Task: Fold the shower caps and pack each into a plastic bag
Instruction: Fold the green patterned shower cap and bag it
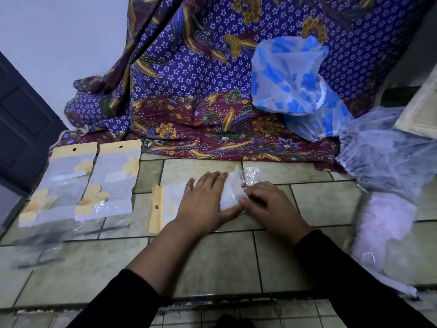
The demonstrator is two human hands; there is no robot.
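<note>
A clear plastic bag [169, 204] with a yellow header strip lies flat on the tiled counter in the middle. My left hand [203, 202] presses flat on it, fingers spread. A folded white shower cap [230, 194] sticks out of the bag's right end. My right hand [267, 204] pinches the cap and the bag's edge there. Two packed bags with yellow flower prints [59, 185] [113, 181] lie side by side at the left. Loose caps wait at the right: a blue-flowered one [290, 76], a pale blue one [387, 157] and a pink one [383, 216].
A purple batik cloth [189, 91] hangs behind the counter and drapes onto its back edge. A small clear wrapper [251, 174] lies just beyond my hands. The tiled counter's front edge [212, 301] runs below my forearms. A dark door [21, 129] stands at the left.
</note>
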